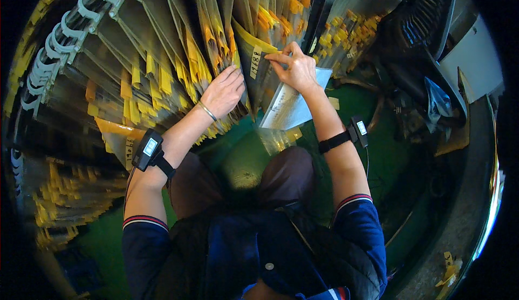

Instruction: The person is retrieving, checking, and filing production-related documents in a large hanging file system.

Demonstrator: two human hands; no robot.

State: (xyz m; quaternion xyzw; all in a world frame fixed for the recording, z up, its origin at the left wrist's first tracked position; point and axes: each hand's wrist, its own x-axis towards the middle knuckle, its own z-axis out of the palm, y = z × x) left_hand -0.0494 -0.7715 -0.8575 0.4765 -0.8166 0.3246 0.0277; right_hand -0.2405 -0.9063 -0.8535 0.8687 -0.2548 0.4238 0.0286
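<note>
A green floor (pixel 386 154) spreads beneath everything. Above it, 1 long row of clear hanging sheets (pixel 184 46) fans across the upper left; their yellow and orange lower flaps crowd too tightly to count. 2 smaller clusters of yellow-tabbed sheets show as well: 1 at the lower left (pixel 75 194) and 1 at the upper right (pixel 351 35). At the right stands 1 black ribbed object (pixel 424 24), near 1 pale panel (pixel 476 62). The person's 2 knees are at the middle, in dark cloth.

1 labelled sheet (pixel 260 79) with a yellow upper edge hangs at the row's right end, between 2 bare hands. The right hand (pixel 296 68) grasps its edge, thumb and forefinger pinched together beside the label. The left hand (pixel 223 92) rests against the neighbouring flaps, fingers extended and close together; whether it grips any cannot be told. 1 white page (pixel 292 108) lies beneath the right wrist; what holds it is hidden.

Smaller still are 2 strapped devices, 1 on the left forearm (pixel 148 150) and 1 on the right (pixel 357 132), at least 7 white hooks (pixel 70 27), 1 pale label (pixel 255 63) on the pinched sheet, and 1 thin bracelet (pixel 207 111) on the left wrist.
</note>
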